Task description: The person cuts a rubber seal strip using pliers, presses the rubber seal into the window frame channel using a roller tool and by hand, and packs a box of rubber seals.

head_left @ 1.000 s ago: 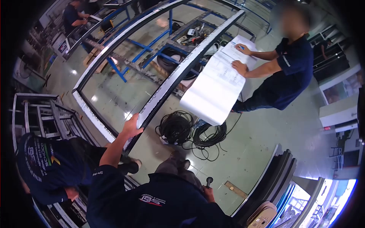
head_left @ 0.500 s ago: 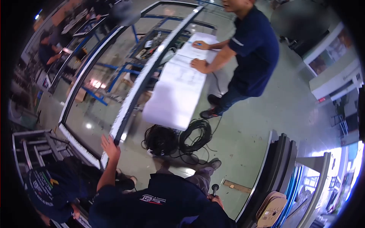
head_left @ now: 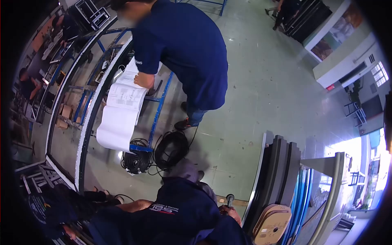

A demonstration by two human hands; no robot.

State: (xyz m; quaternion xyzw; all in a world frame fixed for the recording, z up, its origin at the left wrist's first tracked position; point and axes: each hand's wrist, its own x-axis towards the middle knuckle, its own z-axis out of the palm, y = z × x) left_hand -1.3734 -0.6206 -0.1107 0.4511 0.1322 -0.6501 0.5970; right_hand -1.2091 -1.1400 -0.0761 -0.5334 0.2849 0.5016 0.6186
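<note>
My right hand (head_left: 232, 213) is closed around a short tool (head_left: 230, 198) with a grey, rounded end pointing up; its exact kind does not show. On the other side, my left hand (head_left: 127, 206) is low, beside another person's dark-clothed body, and its fingers cannot be made out. Ahead to the left stands a long dark frame (head_left: 83, 141) with a white edge, nearest to my left side. Large white sheets with printed drawings (head_left: 118, 122) lie along it, their near end curling down. A co-worker leans over them, one hand (head_left: 143, 80) on the paper.
Coils of black cable (head_left: 171, 149) lie on the floor below a blue metal stand (head_left: 157, 114). Grey profiles (head_left: 277, 167) stand at the right beside a tan reel (head_left: 272, 226) and a metal post (head_left: 332, 196). Another person (head_left: 45, 208) crouches at the lower left.
My left hand has drawn back from the frame, where its fingers were spread. The view has shifted, and the co-worker bends further over the sheets. My right hand still holds the tool.
</note>
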